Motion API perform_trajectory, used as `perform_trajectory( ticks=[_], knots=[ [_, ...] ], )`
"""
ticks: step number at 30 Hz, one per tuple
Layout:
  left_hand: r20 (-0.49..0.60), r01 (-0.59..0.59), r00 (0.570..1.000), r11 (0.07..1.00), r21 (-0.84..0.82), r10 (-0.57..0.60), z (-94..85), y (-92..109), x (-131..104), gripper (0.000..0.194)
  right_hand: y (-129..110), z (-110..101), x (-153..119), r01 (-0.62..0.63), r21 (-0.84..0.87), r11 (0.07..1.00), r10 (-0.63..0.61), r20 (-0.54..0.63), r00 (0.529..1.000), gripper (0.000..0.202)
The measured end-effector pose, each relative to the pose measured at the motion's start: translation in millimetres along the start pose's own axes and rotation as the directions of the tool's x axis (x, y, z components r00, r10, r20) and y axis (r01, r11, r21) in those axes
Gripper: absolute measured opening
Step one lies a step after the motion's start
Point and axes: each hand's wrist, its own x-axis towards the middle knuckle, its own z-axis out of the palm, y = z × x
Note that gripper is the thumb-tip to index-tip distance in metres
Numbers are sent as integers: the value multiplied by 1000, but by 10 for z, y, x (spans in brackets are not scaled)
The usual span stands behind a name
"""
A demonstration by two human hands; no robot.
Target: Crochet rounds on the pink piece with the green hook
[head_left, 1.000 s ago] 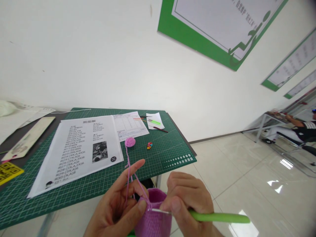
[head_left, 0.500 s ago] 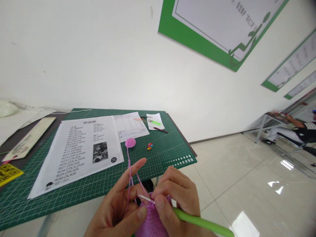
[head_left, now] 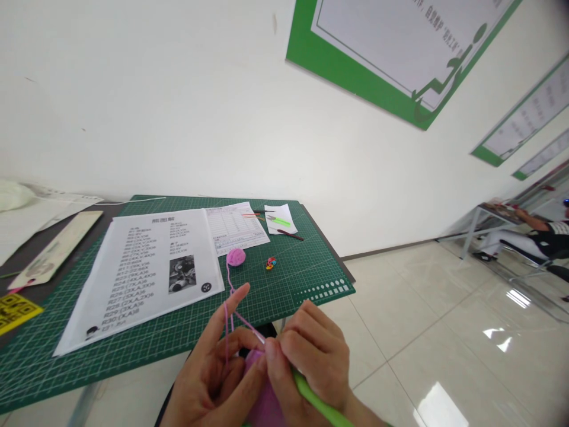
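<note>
Head view: bottom centre, left hand (head_left: 213, 379) has thumb and fingers pinched on the purple crocheted yarn piece (head_left: 268, 408), index up, thin pink yarn strand (head_left: 246, 323) looped over it. Right hand (head_left: 313, 356) fingers gripping the green-handled metal crochet hook (head_left: 317, 401) against it. Round pink yarn ball (head_left: 236, 257) mid-frame, on green gridded mat (head_left: 311, 255).

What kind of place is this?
Probably a craft workshop or classroom, though I can't be sure. There's a green cutting mat, a ball of pink yarn, and another person seated farther off.

Smth hook hndl (head_left: 316, 401), matt yarn (head_left: 236, 257)
</note>
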Motion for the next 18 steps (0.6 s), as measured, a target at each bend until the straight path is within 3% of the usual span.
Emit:
perform_trajectory(
  ticks=[4, 6, 11, 14, 18],
  knots=[
    [-162, -76, 983, 992, 98, 92, 98, -53, -23, 72, 74, 93, -84, 41, -59, 997, -44, -39, 998, 30],
    [-171, -69, 982, 996, 62, 78, 137, -44, -14, 73, 137, 160, -144, 35, -38, 999, -39, -118, 992, 29],
    [-32, 57, 997, 975, -215, -66, 114, 52, 63, 70, 267, 236, -235, 107, -9, 994, -107, -201, 974, 27],
    [29, 169, 986, 958, -230, -167, 50, 113, 90, 69, 278, 202, -225, 124, 26, 992, -118, -172, 978, 28],
    [101, 197, 979, 955, -221, -178, -28, 145, 114, 60, 226, 138, -175, 67, 109, 992, -51, -146, 988, 31]
  ],
)
